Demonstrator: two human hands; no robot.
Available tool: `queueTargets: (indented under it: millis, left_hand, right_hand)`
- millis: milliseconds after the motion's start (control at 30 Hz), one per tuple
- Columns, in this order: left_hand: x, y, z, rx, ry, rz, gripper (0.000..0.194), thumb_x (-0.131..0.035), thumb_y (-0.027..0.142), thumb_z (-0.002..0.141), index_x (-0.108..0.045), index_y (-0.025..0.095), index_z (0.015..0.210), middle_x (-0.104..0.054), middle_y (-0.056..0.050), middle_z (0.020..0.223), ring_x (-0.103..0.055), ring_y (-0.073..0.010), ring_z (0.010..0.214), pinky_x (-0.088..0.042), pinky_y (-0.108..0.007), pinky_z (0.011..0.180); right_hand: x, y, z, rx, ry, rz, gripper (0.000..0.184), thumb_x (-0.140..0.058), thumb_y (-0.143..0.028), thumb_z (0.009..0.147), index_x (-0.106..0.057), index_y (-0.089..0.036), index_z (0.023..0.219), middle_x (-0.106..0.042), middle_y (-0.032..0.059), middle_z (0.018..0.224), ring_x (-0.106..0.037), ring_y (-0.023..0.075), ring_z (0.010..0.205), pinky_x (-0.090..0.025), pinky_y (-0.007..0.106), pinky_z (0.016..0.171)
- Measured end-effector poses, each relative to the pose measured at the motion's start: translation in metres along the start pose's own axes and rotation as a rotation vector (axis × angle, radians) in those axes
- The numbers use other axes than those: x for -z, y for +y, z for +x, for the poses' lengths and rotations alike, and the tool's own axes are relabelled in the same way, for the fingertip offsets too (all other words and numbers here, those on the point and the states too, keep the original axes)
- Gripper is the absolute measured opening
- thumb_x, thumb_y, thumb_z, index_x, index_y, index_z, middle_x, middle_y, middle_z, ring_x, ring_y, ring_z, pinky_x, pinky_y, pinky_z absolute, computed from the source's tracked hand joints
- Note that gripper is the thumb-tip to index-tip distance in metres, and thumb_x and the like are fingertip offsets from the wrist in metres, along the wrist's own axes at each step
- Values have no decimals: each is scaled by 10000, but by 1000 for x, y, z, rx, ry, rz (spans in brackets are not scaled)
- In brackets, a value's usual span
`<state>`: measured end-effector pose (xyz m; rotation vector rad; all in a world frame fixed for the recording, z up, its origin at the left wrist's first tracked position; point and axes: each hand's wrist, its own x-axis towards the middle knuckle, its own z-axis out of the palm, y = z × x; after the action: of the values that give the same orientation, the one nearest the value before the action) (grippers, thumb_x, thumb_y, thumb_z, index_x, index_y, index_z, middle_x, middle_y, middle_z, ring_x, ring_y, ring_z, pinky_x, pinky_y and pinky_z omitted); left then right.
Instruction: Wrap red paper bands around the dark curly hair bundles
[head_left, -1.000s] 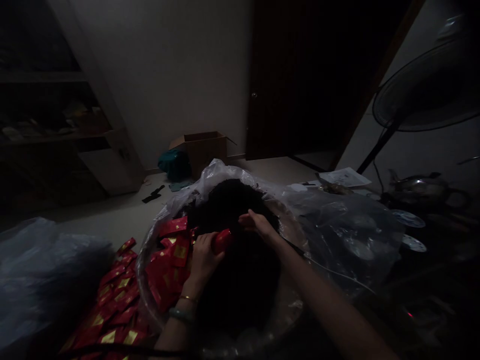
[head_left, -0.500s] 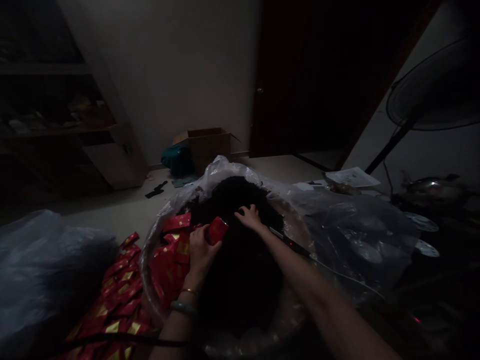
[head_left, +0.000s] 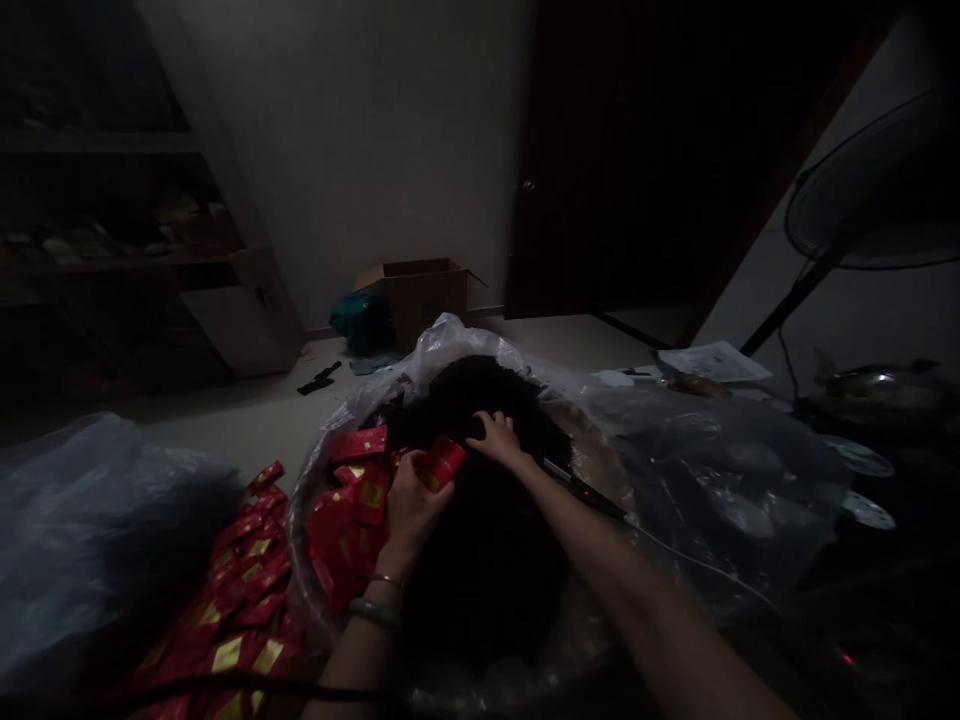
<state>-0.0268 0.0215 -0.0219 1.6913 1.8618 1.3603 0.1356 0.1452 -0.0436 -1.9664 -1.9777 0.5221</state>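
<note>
Projecting from the grasp of the left hand (head_left: 412, 505), a small red packet (head_left: 445, 462) is found over the dark loose material (head_left: 487, 590), its upper end tilted towards the right. Its lower part is enclosed by the fingers and thumb. Whether its upper end is open, and how full it is, cannot be told in this light. From the sheen, it is judged to be light, thin-walled and somewhat slippery; pliable walls are expected, liable to crease or buckle under a hard squeeze. A gentle hold on the lower sides is considered the soundest, with the upper edge left uncovered.

The hands are kept apart. The right hand (head_left: 498, 438) is noted just beside the packet, over the dark material, thumb and fingers parted; whether anything is pinched there cannot be told.

Near the right forearm, a dark corded tool (head_left: 585, 490) with a small red light is recorded. The material is contained in a plastic-lined basin (head_left: 301, 550), in which more red packets (head_left: 349, 530) are heaped on the left. Outside the rim, further packets (head_left: 244, 590) are piled. Beyond, a cardboard box (head_left: 433, 305) is observed by the wall.
</note>
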Motion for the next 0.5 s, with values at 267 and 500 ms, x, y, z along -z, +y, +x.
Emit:
queueTargets:
  millis: [267,500]
  left_hand:
    - [-6,2,1,152,-81,-200,554,-747,398,530,-452,188,950,-600,-42,888,-612,-218,813,-472,-353,734]
    - [-16,-1,2,241,-136,-423,518,-702,494,582,-506,156,922,-622,-60,867,-603,-194,796,-461,-326,735]
  right_hand:
    - [7,-4,-20,150,0,18,415,-629,-356,780,-550,-316,1186,-459,88,1224,-441,272,1128,-385,370,890]
    - [31,3,-22,89,39,732,274,-710,-321,670,-657,-210,914,-585,54,1071,-514,239,1057,-386,354,935]
